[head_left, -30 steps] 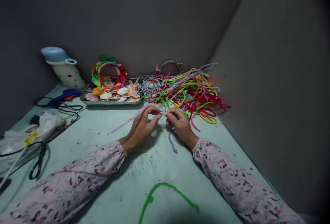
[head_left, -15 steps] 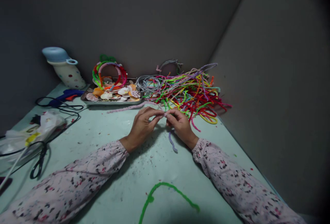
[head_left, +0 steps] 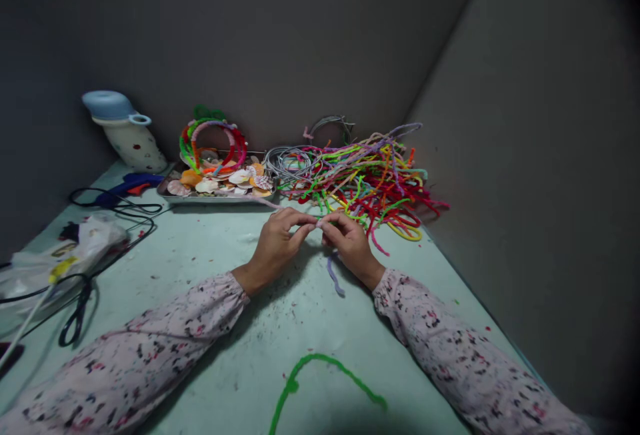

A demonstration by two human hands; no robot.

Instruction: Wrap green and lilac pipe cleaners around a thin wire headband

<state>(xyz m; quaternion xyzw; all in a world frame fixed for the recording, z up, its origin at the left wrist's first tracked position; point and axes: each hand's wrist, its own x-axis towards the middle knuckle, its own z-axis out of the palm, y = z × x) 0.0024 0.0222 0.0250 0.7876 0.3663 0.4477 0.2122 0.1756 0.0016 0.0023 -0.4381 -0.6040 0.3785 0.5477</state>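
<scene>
My left hand (head_left: 281,243) and my right hand (head_left: 353,245) meet at the middle of the table, thumb and forefinger pinched on each side. Between their fingertips is a pale fuzzy pipe cleaner, mostly hidden by the fingers. A pinkish length of pipe cleaner (head_left: 265,202) shows behind my left hand, near the tray. Below my right hand hangs or lies a lavender pipe cleaner end (head_left: 335,277); whether the two pieces are one I cannot tell. Nearer to me, a bent green pipe cleaner (head_left: 320,357) lies on the table.
A metal tray (head_left: 220,204) holds seashells and colourful wrapped hoops (head_left: 191,148). Right of it are coiled grey wire (head_left: 287,163) and a heap of pipe cleaners (head_left: 375,175). At left stand a bottle (head_left: 127,135), a blue glue gun (head_left: 125,186), black cords (head_left: 80,315) and plastic bags (head_left: 95,241).
The pinkish pipe cleaner length that stretched left in front of the tray has swung back, and less of it shows. Both hands stay nearly in place, still pinching.
</scene>
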